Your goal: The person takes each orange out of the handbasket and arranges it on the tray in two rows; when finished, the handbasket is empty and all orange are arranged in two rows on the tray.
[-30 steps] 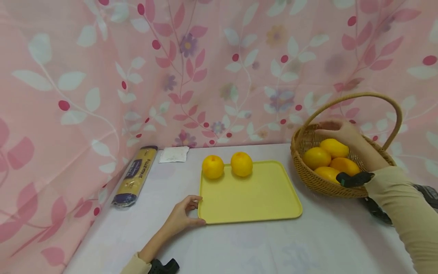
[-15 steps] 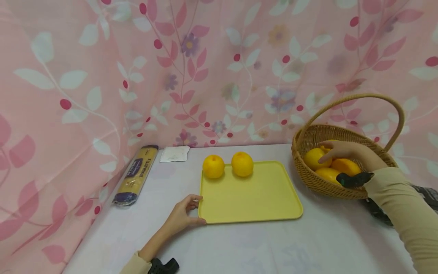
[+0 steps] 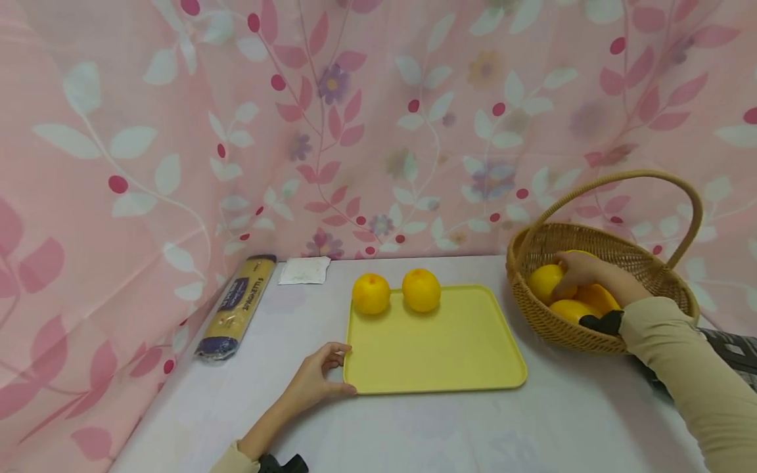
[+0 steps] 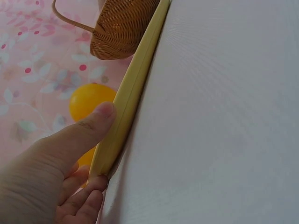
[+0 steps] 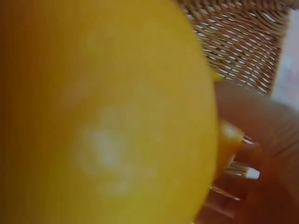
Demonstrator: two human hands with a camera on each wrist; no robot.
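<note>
In the head view my left hand (image 3: pixel 317 379) grips the near-left corner of a yellow tray (image 3: pixel 437 355). In the left wrist view the thumb (image 4: pixel 105 112) lies along the tray's edge, with curled fingers round the corner. Two oranges (image 3: pixel 370 293) sit side by side at the tray's back left. My right hand (image 3: pixel 591 274) is inside a wicker basket (image 3: pixel 550 332), thumb and fingers curled about a round orange (image 3: pixel 543 282) at its left. Other yellow fruits (image 3: pixel 570 310) lie beside and under this hand. A large yellow fruit (image 5: pixel 107 116) hides much of the right wrist view.
The basket's tall arched handle (image 3: pixel 627 176) rises over the right arm. A packet of spaghetti (image 3: pixel 239 305) lies at the left, near a small white packet (image 3: pixel 304 270). A pink floral curtain (image 3: pixel 355 131) hangs behind the white-covered table (image 3: pixel 449 433).
My right hand has moved from the basket's back side down among the fruits, and its fingers have curled round an orange. The left hand stays at the tray corner.
</note>
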